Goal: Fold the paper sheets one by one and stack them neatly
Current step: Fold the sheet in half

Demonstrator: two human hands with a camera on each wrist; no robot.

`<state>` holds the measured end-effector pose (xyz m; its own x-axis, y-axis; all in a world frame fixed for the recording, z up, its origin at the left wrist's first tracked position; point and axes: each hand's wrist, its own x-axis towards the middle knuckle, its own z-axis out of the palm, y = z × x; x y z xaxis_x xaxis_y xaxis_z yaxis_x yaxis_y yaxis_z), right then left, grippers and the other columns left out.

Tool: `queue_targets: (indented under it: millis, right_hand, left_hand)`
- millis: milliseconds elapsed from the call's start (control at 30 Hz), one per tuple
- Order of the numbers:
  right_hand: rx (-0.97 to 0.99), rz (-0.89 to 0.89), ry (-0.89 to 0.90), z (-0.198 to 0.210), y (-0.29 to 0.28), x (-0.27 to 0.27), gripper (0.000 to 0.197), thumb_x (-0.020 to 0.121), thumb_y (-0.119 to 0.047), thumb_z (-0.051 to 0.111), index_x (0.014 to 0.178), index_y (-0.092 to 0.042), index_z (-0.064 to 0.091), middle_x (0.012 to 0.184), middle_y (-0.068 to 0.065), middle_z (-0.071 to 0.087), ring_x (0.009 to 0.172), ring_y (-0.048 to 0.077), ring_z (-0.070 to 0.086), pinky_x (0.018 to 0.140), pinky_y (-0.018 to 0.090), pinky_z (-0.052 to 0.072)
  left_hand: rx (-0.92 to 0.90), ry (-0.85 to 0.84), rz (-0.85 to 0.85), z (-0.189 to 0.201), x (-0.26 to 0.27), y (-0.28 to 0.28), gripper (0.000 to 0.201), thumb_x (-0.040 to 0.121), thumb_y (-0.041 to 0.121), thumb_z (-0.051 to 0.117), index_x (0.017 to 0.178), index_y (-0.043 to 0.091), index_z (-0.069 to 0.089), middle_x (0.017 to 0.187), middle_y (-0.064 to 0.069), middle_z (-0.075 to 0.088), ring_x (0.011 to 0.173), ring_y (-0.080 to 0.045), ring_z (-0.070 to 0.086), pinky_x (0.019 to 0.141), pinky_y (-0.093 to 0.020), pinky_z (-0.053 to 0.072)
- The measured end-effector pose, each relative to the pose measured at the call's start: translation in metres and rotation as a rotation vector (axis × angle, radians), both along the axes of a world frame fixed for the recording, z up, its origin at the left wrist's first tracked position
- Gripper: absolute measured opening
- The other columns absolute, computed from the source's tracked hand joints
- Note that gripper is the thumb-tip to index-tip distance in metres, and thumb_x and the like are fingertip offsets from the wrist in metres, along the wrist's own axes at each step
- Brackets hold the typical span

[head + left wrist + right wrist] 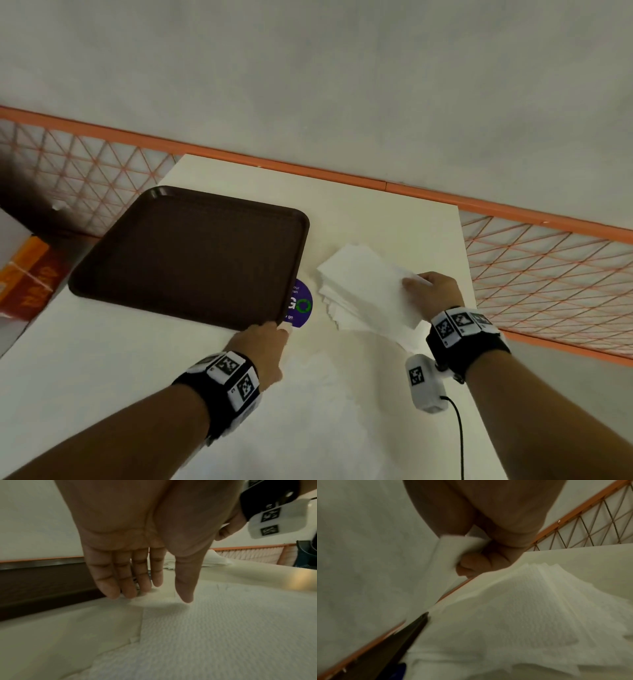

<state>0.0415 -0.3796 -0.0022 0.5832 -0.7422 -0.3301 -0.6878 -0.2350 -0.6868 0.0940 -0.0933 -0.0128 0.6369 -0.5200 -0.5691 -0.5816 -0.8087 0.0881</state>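
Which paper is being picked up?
The top sheet of the pile: the right hand pinches its corner, lifting it; the others lie flat.

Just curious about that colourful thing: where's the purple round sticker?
In the head view, the purple sticker lies on the table, half under the brown tray, left of the paper stack.

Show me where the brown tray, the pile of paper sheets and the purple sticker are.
brown tray (pixel 191 253): head view, middle of its floor.
pile of paper sheets (pixel 359 287): head view, top sheet.
purple sticker (pixel 303 305): head view, green ring.

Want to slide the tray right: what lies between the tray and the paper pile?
A round purple sticker on the table, partly under the tray corner, short of the paper pile. The head view shows it.
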Motion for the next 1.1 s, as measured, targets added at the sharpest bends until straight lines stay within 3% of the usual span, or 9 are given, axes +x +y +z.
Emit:
queue_targets:
  millis: [67,267,400,500,733,833,933,1033,1100]
  right_hand:
    - [-0.079,0.062,0.075,-0.007,0.0,0.002,0.017,0.086,-0.024,0.065,0.096,-0.012,0.07,0.089,0.009,0.065,0.082,0.027,0.056,0.073,0.028,0.042]
    - [-0.278,0.122,0.249,-0.019,0.003,0.006,0.009,0.082,-0.026,0.065,0.081,-0.017,0.063,0.082,0.007,0.064,0.072,0.027,0.055,0.064,0.026,0.041]
    - [-0.368,0.169,0.338,-0.025,0.006,0.003,0.025,0.083,-0.031,0.066,0.104,-0.019,0.06,0.107,0.007,0.063,0.099,0.03,0.058,0.081,0.036,0.048]
    - [-0.442,0.171,0.331,-0.021,0.009,0.0,0.048,0.084,-0.039,0.067,0.125,-0.021,0.051,0.125,0.007,0.053,0.116,0.031,0.049,0.093,0.043,0.041]
    - [-0.518,0.231,0.148,-0.002,0.021,-0.026,0.047,0.089,-0.04,0.061,0.131,-0.023,0.049,0.137,0.002,0.045,0.125,0.028,0.041,0.1,0.044,0.039]
    - [-0.351,0.349,-0.007,0.001,0.048,-0.052,0.026,0.09,-0.042,0.061,0.106,-0.021,0.065,0.107,-0.001,0.064,0.099,0.021,0.058,0.082,0.028,0.045]
    - [0.01,0.399,-0.118,0.002,0.078,-0.083,0.044,0.084,-0.06,0.057,0.08,-0.018,0.07,0.077,0.001,0.071,0.078,0.02,0.066,0.072,0.029,0.053]
    - [0.422,0.237,-0.22,0.007,0.099,-0.106,0.055,0.081,-0.067,0.054,0.091,-0.016,0.073,0.094,0.001,0.074,0.091,0.014,0.067,0.077,0.028,0.056]
    - [0.582,0.156,-0.241,0.009,0.106,-0.116,0.053,0.075,-0.065,0.057,0.102,-0.02,0.071,0.108,-0.001,0.07,0.104,0.017,0.063,0.089,0.04,0.055]
  left_hand:
    - [0.042,-0.019,-0.008,-0.005,-0.003,-0.003,0.058,0.084,0.034,0.069,0.132,0.018,0.042,0.13,-0.003,0.049,0.118,-0.024,0.053,0.096,-0.038,0.047]
    - [0.089,-0.045,-0.036,-0.012,-0.005,-0.007,0.042,0.089,0.033,0.063,0.124,0.014,0.053,0.129,-0.007,0.049,0.116,-0.026,0.053,0.093,-0.037,0.046]
    - [0.089,-0.03,-0.073,-0.015,-0.007,-0.005,0.032,0.093,0.032,0.056,0.119,0.013,0.06,0.129,-0.006,0.048,0.116,-0.024,0.052,0.094,-0.035,0.045]
    - [0.047,-0.009,-0.063,-0.011,-0.008,-0.003,0.031,0.097,0.029,0.05,0.123,0.014,0.055,0.131,-0.005,0.049,0.118,-0.023,0.052,0.097,-0.034,0.043]
    - [-0.168,0.144,0.037,0.02,-0.002,0.006,0.008,0.09,0.026,0.059,0.097,0.024,0.056,0.098,0.003,0.06,0.093,-0.018,0.061,0.083,-0.029,0.051]
    - [-0.341,0.209,0.064,0.037,-0.001,0.008,0.016,0.082,0.026,0.07,0.086,0.031,0.055,0.093,0.007,0.061,0.085,-0.01,0.06,0.075,-0.02,0.048]
    - [-0.509,0.257,0.063,0.059,-0.005,0.008,0.019,0.077,0.023,0.076,0.088,0.028,0.062,0.089,0.006,0.063,0.082,-0.009,0.061,0.073,-0.018,0.047]
    - [-0.64,0.317,0.078,0.082,-0.009,0.011,0.02,0.075,0.023,0.079,0.088,0.027,0.065,0.09,0.009,0.063,0.08,-0.001,0.059,0.073,-0.015,0.047]
    - [-0.734,0.38,0.12,0.094,-0.009,0.013,0.02,0.075,0.022,0.08,0.086,0.03,0.066,0.089,0.009,0.066,0.073,0.003,0.058,0.07,-0.015,0.047]
